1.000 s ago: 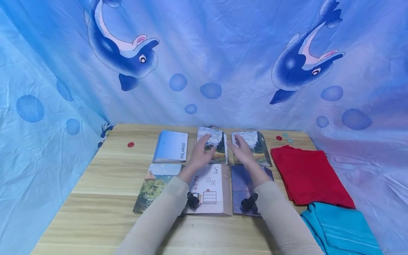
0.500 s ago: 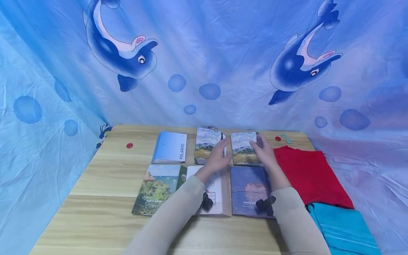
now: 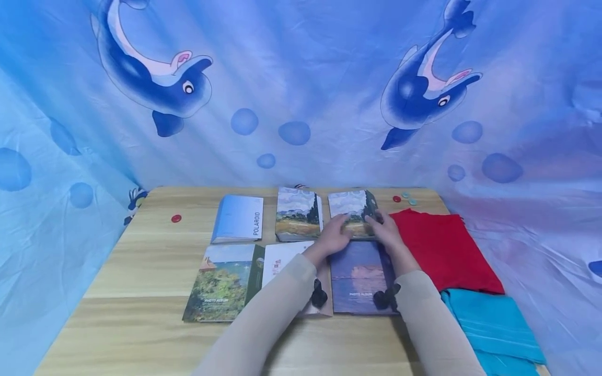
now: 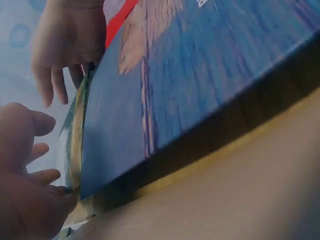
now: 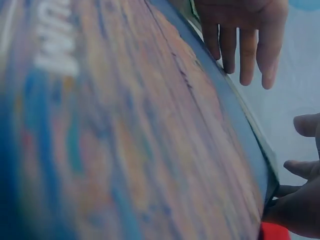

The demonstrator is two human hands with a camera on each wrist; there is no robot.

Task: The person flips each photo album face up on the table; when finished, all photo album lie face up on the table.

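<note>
In the head view, both hands are at the back-right photo album, which has a landscape painting with dark trees on its cover. My left hand is at its left front corner, fingers extended. Opposite it, my right hand reaches to the right front edge with thumb and fingers apart. A purple-blue photo album lies just in front, under the wrists. Up close in the left wrist view, the left hand has loosely spread fingers. The right hand looks similar in the right wrist view, its lower fingers at an edge.
A matching landscape album and a blue Polaroid album stand left in the back row. In front lie a garden-picture album and a white album, partly covered by the left arm. Red cloth and teal cloth lie right.
My left hand has moved right, from over the middle landscape album to the back-right one. The right hand has come down to that album's right side. The head view has turned slightly right.
</note>
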